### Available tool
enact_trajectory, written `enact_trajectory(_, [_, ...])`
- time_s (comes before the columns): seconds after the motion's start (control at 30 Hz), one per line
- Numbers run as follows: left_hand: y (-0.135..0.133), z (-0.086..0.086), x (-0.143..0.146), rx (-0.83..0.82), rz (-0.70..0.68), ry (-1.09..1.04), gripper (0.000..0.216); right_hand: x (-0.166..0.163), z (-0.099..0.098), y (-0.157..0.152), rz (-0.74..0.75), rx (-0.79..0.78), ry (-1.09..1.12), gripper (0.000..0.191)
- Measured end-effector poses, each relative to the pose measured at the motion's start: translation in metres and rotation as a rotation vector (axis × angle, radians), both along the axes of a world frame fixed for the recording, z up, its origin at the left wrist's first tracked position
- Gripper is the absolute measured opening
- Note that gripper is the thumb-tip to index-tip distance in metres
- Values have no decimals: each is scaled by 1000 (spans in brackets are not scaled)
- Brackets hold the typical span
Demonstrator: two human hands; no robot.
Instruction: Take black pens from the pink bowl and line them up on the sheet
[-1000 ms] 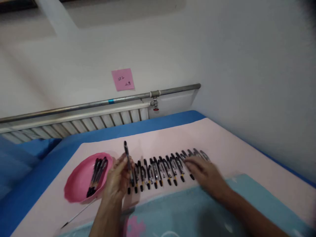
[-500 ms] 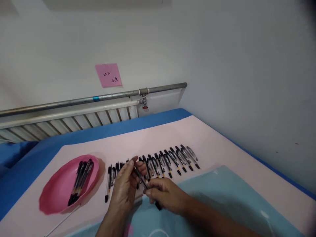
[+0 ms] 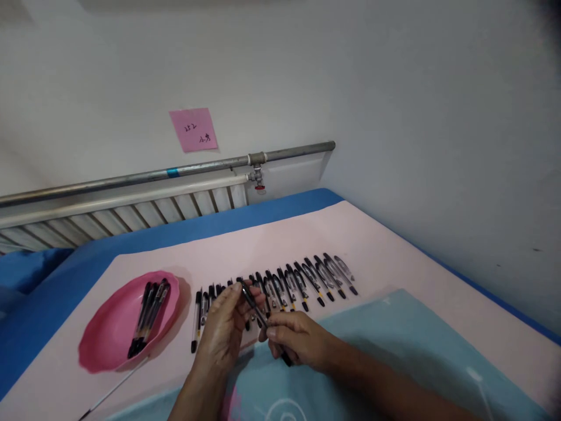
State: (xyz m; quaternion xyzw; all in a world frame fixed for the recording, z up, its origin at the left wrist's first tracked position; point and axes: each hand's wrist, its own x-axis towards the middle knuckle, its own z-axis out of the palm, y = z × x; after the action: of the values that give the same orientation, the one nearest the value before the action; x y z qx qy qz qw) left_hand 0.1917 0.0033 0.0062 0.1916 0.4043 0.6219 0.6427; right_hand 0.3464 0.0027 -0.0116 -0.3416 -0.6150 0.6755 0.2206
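Observation:
Between my two hands is a slim pen (image 3: 258,313) with a dark cap, slanting from upper left to lower right. My left hand (image 3: 228,318) grips its capped upper end between thumb and fingers. Around the lower barrel, my right hand (image 3: 295,339) is closed, and the black tail end pokes out beneath it. Behind both hands runs a long row of pen parts (image 3: 302,280), with clear barrels and black caps laid side by side. My left hand hides some of the row's middle. At the row's left end lies a single pen (image 3: 196,321).
A pink scalloped dish (image 3: 100,339) on the left holds several pens (image 3: 148,318). In front of it lies a thin white stick (image 3: 114,390). Pink paper (image 3: 307,231) and a light blue cloth (image 3: 377,333) cover the surface. A radiator (image 3: 127,216) and pipe stand behind.
The view has shifted slightly, so the dish and row appear a little higher and further right. Both hands still hold the pen, whose black cap now shows more clearly at my left fingers.

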Motion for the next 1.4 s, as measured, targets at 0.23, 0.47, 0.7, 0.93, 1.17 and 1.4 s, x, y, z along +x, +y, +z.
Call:
enact_trajectory(0.23, [14,5,-44,7,353,-119,4,0,3,-2,-4,-46,-17,18])
enact_trajectory(0.47, [0,3,-13,71,-107,-136,19,0,-2,0,-20,-98,95,20])
enact_trajectory(0.7, [-3,3,-9,-2,-179,27,25,4,7,0,-3,-114,71,26])
enact_trajectory(0.93, [-5,1,-7,-22,-230,34,27,7,14,-2,94,-89,81,25])
enact_trajectory(1.17, [-4,0,-6,17,-134,104,24,5,3,1,43,-68,106,21])
enact_trajectory(1.4, [-4,3,-4,28,-72,75,26,5,3,1,-22,-177,115,16])
